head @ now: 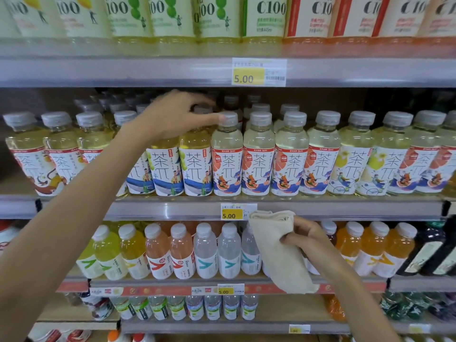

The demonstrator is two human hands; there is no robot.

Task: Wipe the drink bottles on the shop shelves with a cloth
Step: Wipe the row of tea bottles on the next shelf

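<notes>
On the middle shelf (pixel 148 209) stands a row of grey-capped tea bottles. My left hand (pixel 172 117) reaches up to it, and its fingers curl over the cap of a yellow tea bottle with a blue and white label (pixel 196 166). The thumb points toward the neighbouring pale bottle with an orange label (pixel 227 166). Lower down, in front of the shelf below, my right hand (pixel 306 235) grips a folded beige cloth (pixel 276 253) that hangs down over the bottles there.
The top shelf carries C100 bottles (pixel 269 18) behind a rail with a 5.00 price tag (pixel 259 72). Small juice and water bottles (pixel 204 250) fill the lower shelf, with dark bottles (pixel 429 253) at right. More bottles stand on the shelves beneath.
</notes>
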